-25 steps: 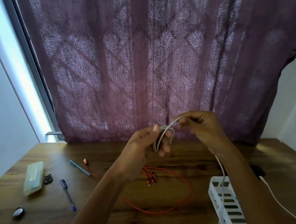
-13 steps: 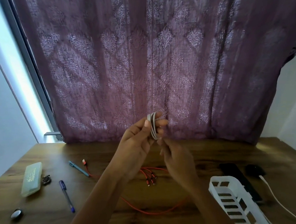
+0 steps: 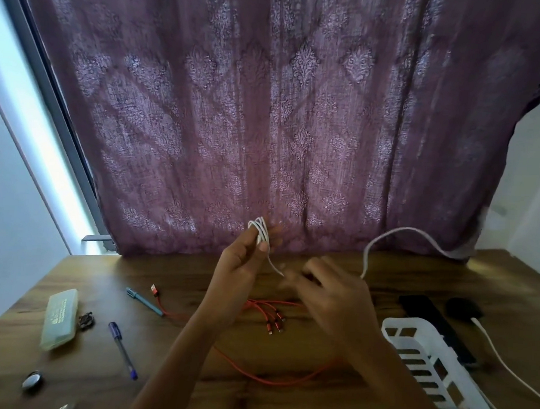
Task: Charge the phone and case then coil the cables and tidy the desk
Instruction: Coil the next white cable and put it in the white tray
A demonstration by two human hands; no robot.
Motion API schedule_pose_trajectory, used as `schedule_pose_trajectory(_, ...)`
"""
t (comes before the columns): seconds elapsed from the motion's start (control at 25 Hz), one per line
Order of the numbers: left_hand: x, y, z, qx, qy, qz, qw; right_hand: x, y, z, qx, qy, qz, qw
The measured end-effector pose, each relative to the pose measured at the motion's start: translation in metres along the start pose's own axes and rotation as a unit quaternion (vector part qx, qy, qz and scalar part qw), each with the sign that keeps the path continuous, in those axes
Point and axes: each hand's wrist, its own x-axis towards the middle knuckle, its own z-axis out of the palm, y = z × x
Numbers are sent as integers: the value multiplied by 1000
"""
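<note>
My left hand [image 3: 239,266] is raised over the wooden desk [image 3: 283,402] and grips a small coil of white cable [image 3: 260,233] between thumb and fingers. One strand runs down from the coil to my right hand [image 3: 333,290], which is blurred by motion and seems to have the cable running through its fingers. Past that hand the loose white cable arcs up and to the right in front of the curtain. A black phone [image 3: 434,322] and a small black case [image 3: 463,308] lie at the right, the case with a white lead [image 3: 501,360] plugged in.
A red multi-head cable [image 3: 275,322] sprawls on the desk under my arms. A white slotted basket [image 3: 426,362] stands at the right front. At the left lie a teal pen [image 3: 143,301], a blue pen [image 3: 123,350], a pale green box [image 3: 60,318] and a round dark object [image 3: 32,381].
My right hand has dropped from the coil and swung right, flinging the loose cable up into an arc. My left hand keeps its hold on the coil.
</note>
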Motion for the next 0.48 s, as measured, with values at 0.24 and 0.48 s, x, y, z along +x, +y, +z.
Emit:
schedule_pose_trajectory(0.24,-6,2,10,-12,-105,-31,994,20,10,-16,195,30,78,977)
schedule_pose_trajectory(0.48,-10,21,14,-47,-158,-63,984,36,25,-13,333,-5,146,932)
